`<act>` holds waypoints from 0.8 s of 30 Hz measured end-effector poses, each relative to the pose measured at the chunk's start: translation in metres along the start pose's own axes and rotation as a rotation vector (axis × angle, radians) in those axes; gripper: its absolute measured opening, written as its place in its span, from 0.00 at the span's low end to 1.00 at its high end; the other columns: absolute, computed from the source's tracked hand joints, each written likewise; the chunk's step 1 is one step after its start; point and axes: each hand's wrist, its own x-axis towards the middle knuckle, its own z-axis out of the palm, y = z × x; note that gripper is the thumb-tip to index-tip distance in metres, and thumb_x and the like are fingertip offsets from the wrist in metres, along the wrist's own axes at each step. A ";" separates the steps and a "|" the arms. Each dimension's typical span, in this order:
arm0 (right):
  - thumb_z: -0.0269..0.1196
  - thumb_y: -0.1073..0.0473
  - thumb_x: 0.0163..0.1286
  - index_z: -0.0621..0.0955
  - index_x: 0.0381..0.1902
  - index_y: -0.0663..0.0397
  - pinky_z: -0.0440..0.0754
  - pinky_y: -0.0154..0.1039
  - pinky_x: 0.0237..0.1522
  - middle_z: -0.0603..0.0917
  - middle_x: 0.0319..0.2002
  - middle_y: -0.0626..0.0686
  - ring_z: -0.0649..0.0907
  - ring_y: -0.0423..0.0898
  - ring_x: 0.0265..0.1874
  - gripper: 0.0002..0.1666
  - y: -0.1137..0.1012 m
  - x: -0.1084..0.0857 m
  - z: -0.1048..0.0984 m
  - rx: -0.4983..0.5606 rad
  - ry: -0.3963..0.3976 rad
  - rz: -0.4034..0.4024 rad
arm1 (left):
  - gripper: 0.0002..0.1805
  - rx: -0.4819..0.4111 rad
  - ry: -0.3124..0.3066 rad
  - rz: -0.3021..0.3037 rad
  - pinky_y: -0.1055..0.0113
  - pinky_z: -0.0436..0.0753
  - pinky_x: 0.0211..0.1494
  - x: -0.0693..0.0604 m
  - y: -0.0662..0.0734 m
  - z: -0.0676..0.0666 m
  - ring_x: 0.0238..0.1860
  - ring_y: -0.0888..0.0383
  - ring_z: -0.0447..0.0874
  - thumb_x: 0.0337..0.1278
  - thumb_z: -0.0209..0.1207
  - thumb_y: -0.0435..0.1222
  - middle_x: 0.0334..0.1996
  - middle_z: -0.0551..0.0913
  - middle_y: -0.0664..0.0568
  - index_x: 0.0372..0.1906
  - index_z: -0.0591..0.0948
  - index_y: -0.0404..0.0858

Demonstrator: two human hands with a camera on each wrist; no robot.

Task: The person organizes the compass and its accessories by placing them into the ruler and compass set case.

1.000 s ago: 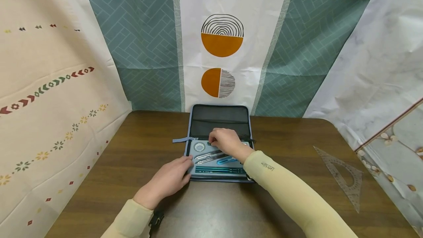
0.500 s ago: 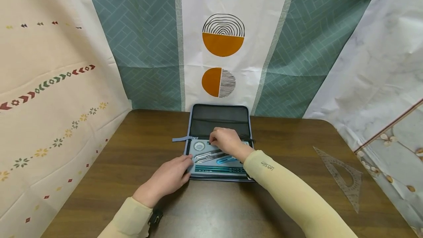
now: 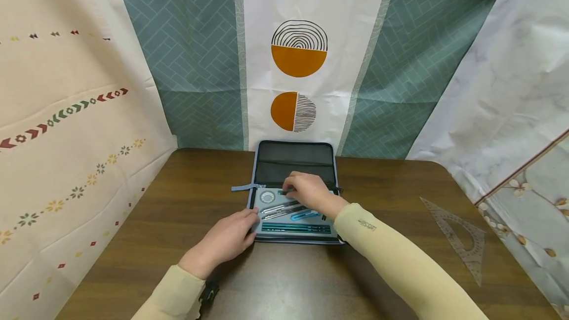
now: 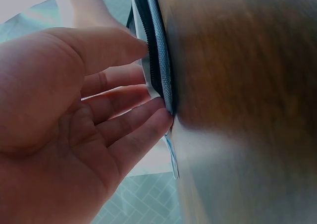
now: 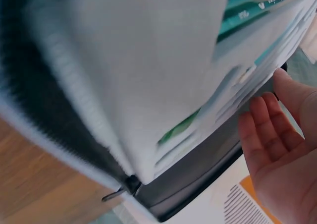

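Observation:
A zip pencil case lies unfolded on the table, its dark mesh lid raised at the back. In its pale tray are a round white dial-like piece, silver compasses, a light-blue slim tool and teal pencils. My left hand rests on the case's left edge; its fingertips touch the zip border. Over the back of the tray is my right hand, by a small dark-green piece partly hidden by the fingers. Its thumb and fingers look apart in the right wrist view.
A clear set square with a protractor cutout lies on the right of the wooden table. A blue zip strap sticks out left of the case. Patterned cloths hang behind and at both sides.
My right hand has shifted slightly right, and more of the small dark-green piece shows beside its fingers. The left hand stays on the case's edge.

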 end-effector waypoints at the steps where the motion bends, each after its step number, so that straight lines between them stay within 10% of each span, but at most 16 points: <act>1: 0.75 0.57 0.77 0.91 0.56 0.47 0.88 0.47 0.58 0.88 0.54 0.48 0.88 0.46 0.51 0.12 0.001 -0.003 -0.002 0.002 0.003 0.002 | 0.18 -0.001 0.002 0.003 0.44 0.84 0.69 0.000 0.000 0.000 0.69 0.41 0.84 0.72 0.72 0.34 0.71 0.82 0.38 0.61 0.86 0.33; 24: 0.79 0.54 0.72 0.87 0.64 0.55 0.91 0.53 0.47 0.89 0.56 0.55 0.90 0.53 0.51 0.26 0.061 -0.105 -0.041 -0.176 0.142 0.042 | 0.17 0.004 0.043 0.033 0.46 0.86 0.66 -0.002 -0.002 0.003 0.65 0.41 0.86 0.70 0.73 0.33 0.70 0.83 0.36 0.59 0.86 0.33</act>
